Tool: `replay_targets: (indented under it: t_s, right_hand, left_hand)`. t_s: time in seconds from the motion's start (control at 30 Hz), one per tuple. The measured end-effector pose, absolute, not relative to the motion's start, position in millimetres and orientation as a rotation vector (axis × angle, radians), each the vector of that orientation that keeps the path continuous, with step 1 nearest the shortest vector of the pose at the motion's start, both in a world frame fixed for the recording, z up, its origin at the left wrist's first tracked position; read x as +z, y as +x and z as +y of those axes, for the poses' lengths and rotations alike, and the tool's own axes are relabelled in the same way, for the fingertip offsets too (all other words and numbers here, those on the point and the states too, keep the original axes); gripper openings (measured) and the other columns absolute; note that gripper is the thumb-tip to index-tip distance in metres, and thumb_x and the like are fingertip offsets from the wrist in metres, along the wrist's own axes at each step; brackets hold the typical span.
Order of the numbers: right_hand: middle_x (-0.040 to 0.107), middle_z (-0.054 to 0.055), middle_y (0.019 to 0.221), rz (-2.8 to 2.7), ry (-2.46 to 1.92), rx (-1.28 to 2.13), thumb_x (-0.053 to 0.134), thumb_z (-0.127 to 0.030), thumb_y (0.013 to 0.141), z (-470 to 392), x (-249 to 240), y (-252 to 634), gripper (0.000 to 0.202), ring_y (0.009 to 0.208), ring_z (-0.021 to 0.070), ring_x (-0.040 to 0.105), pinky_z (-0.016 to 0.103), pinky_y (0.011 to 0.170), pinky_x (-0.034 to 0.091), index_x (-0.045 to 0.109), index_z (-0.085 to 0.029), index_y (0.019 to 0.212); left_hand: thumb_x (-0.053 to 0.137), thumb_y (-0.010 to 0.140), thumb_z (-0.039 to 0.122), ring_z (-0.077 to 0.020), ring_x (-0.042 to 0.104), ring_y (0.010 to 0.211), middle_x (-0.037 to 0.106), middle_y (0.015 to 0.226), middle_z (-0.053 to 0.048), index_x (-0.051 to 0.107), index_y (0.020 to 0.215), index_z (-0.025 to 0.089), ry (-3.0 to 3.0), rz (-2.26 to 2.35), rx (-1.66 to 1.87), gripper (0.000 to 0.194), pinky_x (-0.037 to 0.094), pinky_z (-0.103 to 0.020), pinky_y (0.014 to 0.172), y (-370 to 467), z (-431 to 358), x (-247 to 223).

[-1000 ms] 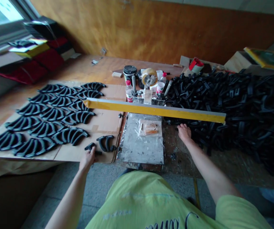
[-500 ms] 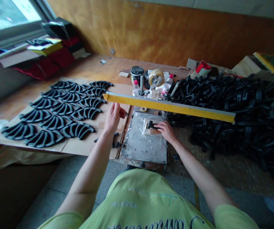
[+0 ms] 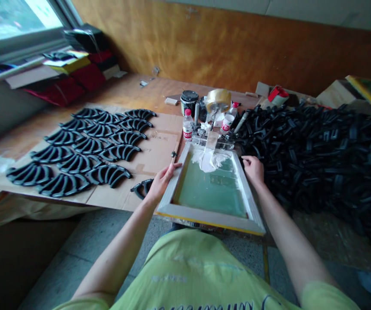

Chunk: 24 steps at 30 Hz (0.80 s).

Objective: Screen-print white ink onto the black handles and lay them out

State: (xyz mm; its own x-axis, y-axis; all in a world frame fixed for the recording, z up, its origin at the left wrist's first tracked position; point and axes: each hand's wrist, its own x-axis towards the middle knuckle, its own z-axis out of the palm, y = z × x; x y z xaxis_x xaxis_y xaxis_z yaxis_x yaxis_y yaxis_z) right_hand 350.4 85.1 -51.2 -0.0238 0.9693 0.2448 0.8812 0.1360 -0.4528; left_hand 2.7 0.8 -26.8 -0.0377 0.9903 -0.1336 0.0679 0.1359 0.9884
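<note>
Up close, a person's left hand and right hand clasp opposite sides of a wooden printing screen lying flat on the workbench; beyond, curved black parts line cardboard at left; a loose black heap rises at right.

Both bare arms reach up from the bottom of the frame toward its middle. The left hand sits just left of centre, fingers stretched forward and curled in a grip. The right hand sits just right of centre, knuckles up, fingers bent and gripping.
</note>
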Motion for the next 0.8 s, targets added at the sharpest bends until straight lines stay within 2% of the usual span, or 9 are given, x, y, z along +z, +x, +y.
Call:
replay_targets:
  t_s: [0.07,0.13,0.2,0.3,0.37,0.5,0.6,0.7,0.8]
  right_hand:
    - [0.058,0.015,0.124,-1.969,-1.658,0.09,0.055,-0.023,0.085,105.3,-35.7,332.4,0.04,0.116,0.0285,0.052,0.045,0.099,0.043,0.06,-0.015,0.124]
    - [0.05,0.014,0.135,-2.12,-1.497,-0.029,0.066,-0.023,0.079,123.3,-25.4,300.6,0.055,0.125,0.0312,0.044,0.046,0.103,0.04,0.054,-0.018,0.132]
    - [0.053,0.014,0.129,-2.297,-1.43,-0.041,0.069,-0.02,0.077,135.1,-23.3,268.4,0.053,0.12,0.032,0.046,0.046,0.099,0.041,0.056,-0.017,0.127]
    - [0.063,0.013,0.103,-2.485,-1.485,0.072,0.063,-0.015,0.08,135.1,-34.9,242.4,0.024,0.102,0.0284,0.053,0.041,0.09,0.044,0.065,-0.015,0.104]
    - [0.064,0.012,0.094,-2.538,-1.493,0.154,0.057,-0.012,0.082,122.4,-45.6,243.0,0.013,0.095,0.0263,0.054,0.038,0.086,0.044,0.066,-0.016,0.092]
    - [0.064,0.01,0.089,-2.705,-1.174,0.265,0.049,-0.004,0.079,87.9,-51.1,264.2,0.022,0.093,0.0241,0.054,0.034,0.084,0.042,0.066,-0.016,0.086]
    - [0.065,0.007,0.086,-2.804,-0.955,0.38,0.05,-0.006,0.08,80.6,-41.4,273.2,0.022,0.09,0.0216,0.055,0.031,0.08,0.041,0.067,-0.018,0.085]
    - [0.064,0.005,0.083,-2.735,-1.07,0.398,0.056,-0.012,0.08,86.8,-35.8,268.6,0.012,0.085,0.0203,0.056,0.03,0.076,0.041,0.066,-0.019,0.082]
    - [0.062,0.008,0.088,-2.623,-1.178,0.265,0.053,-0.008,0.081,82.5,-40.8,262.6,0.016,0.091,0.0226,0.054,0.032,0.08,0.041,0.066,-0.018,0.084]
  left_hand:
    - [0.058,0.079,0.063,-0.0201,0.064,0.084,0.071,0.1,-0.006,0.062,0.126,0.018,1.105,1.384,1.009,0.066,0.049,-0.027,0.073,1.7,-10.2,-51.5]
    - [0.062,0.077,0.059,-0.0174,0.063,0.072,0.071,0.091,-0.004,0.051,0.139,0.021,1.054,1.422,0.956,0.073,0.048,-0.025,0.065,2.8,-14.9,-77.8]
    - [0.063,0.078,0.055,-0.0154,0.061,0.066,0.07,0.084,-0.002,0.043,0.144,0.023,1.041,1.47,0.931,0.076,0.046,-0.024,0.061,4.2,-14.8,-100.4]
    - [0.061,0.08,0.052,-0.0152,0.06,0.068,0.068,0.082,-0.001,0.045,0.143,0.023,1.074,1.512,0.926,0.071,0.046,-0.024,0.061,4.2,-12.1,-119.2]
    - [0.061,0.08,0.051,-0.0153,0.06,0.067,0.067,0.08,-0.001,0.047,0.141,0.022,1.069,1.521,0.925,0.069,0.045,-0.024,0.06,3.3,-11.3,-122.0]
    - [0.062,0.079,0.05,-0.0151,0.06,0.066,0.067,0.081,-0.001,0.049,0.14,0.022,1.043,1.523,0.897,0.068,0.045,-0.024,0.06,2.8,-11.8,-118.2]
    - [0.063,0.079,0.05,-0.0142,0.059,0.063,0.067,0.081,-0.001,0.049,0.14,0.022,1.024,1.521,0.889,0.069,0.044,-0.023,0.058,4.0,-12.0,-114.9]
    - [0.063,0.078,0.052,-0.0138,0.059,0.061,0.067,0.08,-0.001,0.048,0.14,0.022,1.002,1.51,0.894,0.071,0.043,-0.022,0.055,4.5,-12.0,-112.3]
    - [0.063,0.078,0.053,-0.015,0.061,0.064,0.068,0.081,-0.002,0.047,0.141,0.021,0.993,1.488,0.907,0.072,0.044,-0.023,0.055,4.0,-12.6,-110.5]
